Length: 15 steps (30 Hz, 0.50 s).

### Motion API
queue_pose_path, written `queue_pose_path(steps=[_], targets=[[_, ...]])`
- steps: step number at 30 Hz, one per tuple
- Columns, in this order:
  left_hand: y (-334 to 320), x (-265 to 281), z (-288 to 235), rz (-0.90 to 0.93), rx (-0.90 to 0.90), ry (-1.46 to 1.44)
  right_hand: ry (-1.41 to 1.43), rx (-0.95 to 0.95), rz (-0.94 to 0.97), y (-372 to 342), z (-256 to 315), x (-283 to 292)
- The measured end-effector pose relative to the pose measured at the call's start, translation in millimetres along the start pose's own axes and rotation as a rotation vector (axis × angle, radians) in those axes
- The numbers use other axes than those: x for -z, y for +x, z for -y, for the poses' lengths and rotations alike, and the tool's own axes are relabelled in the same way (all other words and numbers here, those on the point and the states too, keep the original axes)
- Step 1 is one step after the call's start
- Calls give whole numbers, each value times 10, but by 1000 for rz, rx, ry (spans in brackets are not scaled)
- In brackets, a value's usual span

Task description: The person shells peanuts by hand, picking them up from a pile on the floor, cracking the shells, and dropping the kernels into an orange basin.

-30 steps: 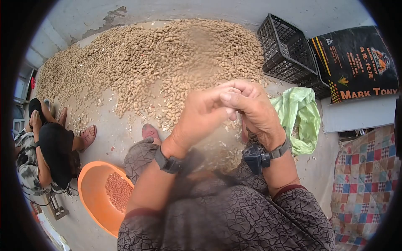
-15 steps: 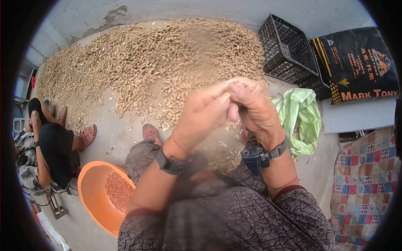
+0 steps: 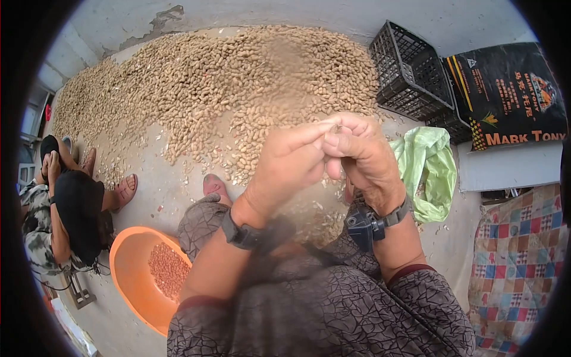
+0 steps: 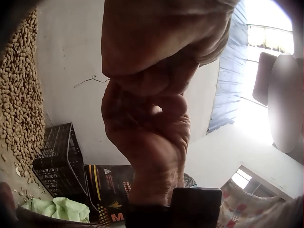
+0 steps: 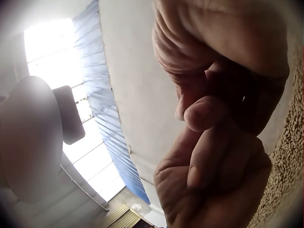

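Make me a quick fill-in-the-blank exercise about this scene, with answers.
A large heap of unshelled ____ lies by the wall.
Left of the left hand, the basin holding reddish kernels is coloured ____.
Right of the right hand, the crumpled bag is coloured ____.
The black sack reads Mark ____.

Missing words: peanuts; orange; green; Tony.

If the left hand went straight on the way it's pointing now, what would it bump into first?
Most likely the right hand: in the head view the left hand points up and rightward into it, and the two appear to meet there, though exact contact is hard to judge.
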<state>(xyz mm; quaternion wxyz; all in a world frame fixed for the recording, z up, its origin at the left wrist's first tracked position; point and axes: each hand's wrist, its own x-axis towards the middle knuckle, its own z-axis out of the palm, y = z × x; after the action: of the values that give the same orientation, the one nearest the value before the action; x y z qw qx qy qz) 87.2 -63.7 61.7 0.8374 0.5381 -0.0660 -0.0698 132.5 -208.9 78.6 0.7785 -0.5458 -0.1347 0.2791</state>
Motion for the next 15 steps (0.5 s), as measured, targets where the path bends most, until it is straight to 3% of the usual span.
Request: queue_pose_path(steps=[4, 7, 9, 13, 15], targets=[[41, 9, -1, 1, 15, -3, 6, 5, -8, 42, -55, 42], [80, 22, 42, -72, -40, 104, -140, 67, -58, 87, -134, 41], [86, 53, 76, -103, -5, -177, -182, 141, -111, 88, -140, -6], [94, 65, 64, -129, -86, -229, -214, 243, -213, 52, -90, -50], [102, 57, 109, -190, -153, 15, -275, 187, -192, 49, -74, 2]])
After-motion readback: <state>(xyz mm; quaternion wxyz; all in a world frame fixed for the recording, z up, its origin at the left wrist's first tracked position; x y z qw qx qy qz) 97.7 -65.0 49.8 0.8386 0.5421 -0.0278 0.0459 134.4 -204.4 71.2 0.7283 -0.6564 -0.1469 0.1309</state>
